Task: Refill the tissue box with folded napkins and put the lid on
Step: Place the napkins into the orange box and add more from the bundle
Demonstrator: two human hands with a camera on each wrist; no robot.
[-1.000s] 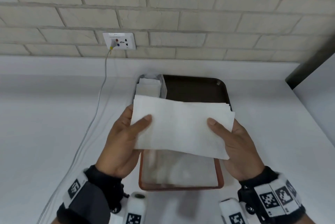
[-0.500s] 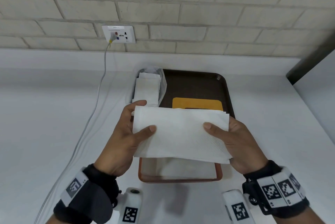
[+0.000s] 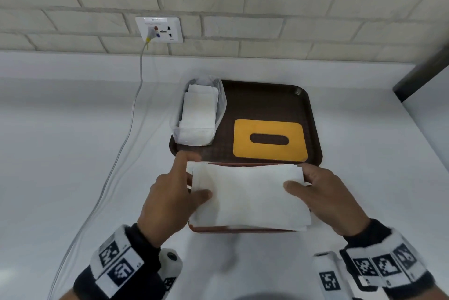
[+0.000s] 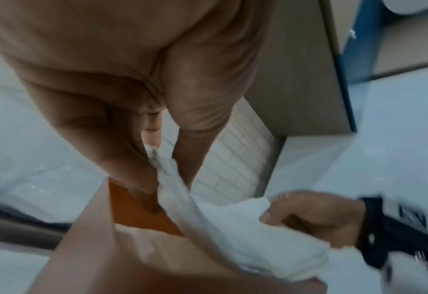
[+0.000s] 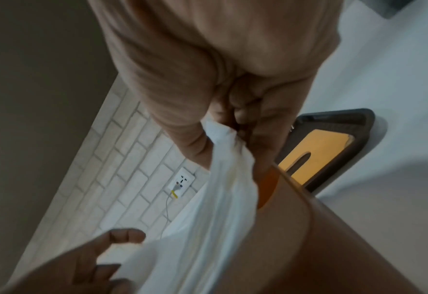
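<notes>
Lowered since a second ago, the napkins (image 3: 247, 196) now sit at the mouth of the box (image 3: 243, 228), uncovering the yellow lid (image 3: 269, 140) on the tray (image 3: 313, 115) behind. Left hand (image 3: 170, 202) and right hand (image 3: 325, 196) each pinch one end, thumb on top. Soft, light and floppy, the stack looks likely to sag or fan apart, so gripping both short ends seems best.

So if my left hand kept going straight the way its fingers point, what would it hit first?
Probably the bagged napkin pack on the tray. The left hand, pinching the napkin stack, points forward and slightly right toward the pack. Height is unclear, so it might pass over the tray's near rim first.
</notes>
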